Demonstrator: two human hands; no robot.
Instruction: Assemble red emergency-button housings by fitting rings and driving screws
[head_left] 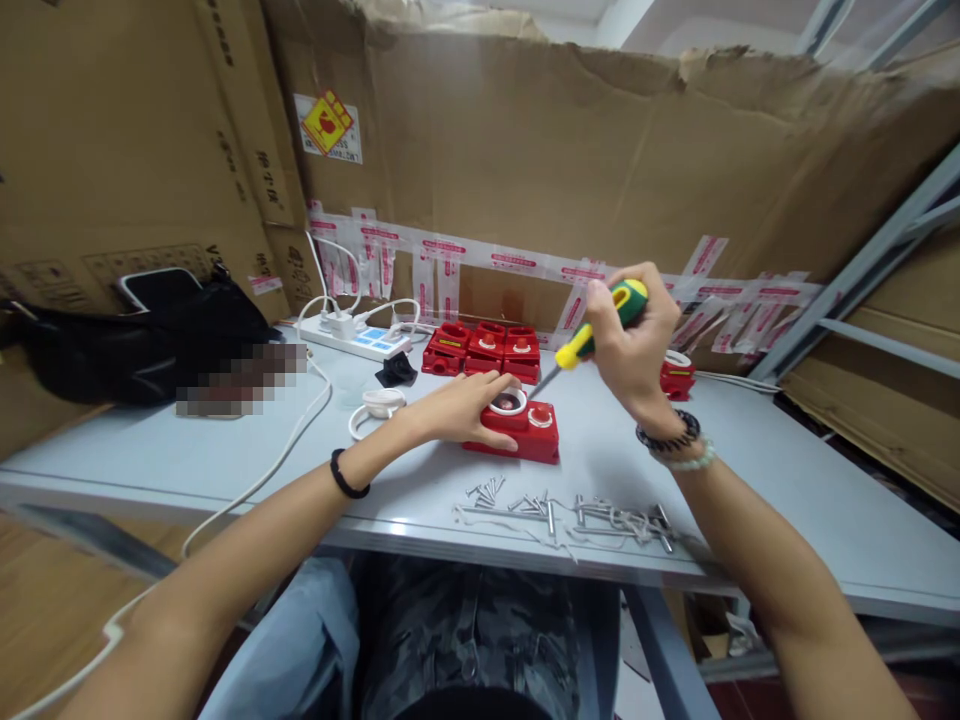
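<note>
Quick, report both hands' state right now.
Left hand: holding the red box, thumb along its front.
Right hand: closed around the screwdriver by its handle.

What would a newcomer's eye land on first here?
Probably the yellow-and-green screwdriver in the right hand, slanting down toward the red unit under the left hand, mid-table. Next, likely the row of matching red units behind it, against the taped cardboard. Then the loose screws near the table's front edge.
</note>
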